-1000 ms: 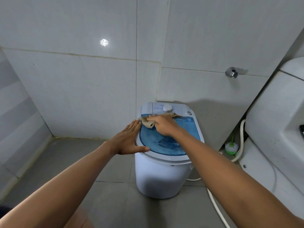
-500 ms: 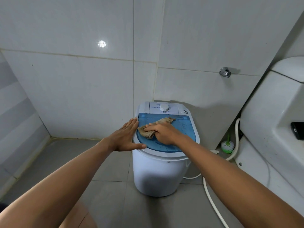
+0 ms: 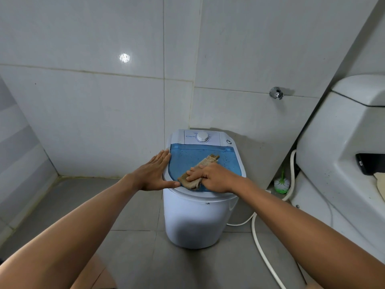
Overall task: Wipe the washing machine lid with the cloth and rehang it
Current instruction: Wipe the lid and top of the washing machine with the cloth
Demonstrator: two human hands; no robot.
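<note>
Cloth (image 3: 203,166): tan, rumpled, elongated.

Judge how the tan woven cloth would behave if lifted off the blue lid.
The tan woven cloth would probably flop and drape, since it lies bunched under the right hand. Droplets on the blue translucent lid suggest it may be damp.

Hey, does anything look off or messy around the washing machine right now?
Mostly no. Small water droplets still speckle the far right part of the blue lid, beyond the cloth under the right hand. The left hand rests flat on the machine's left rim.
</note>
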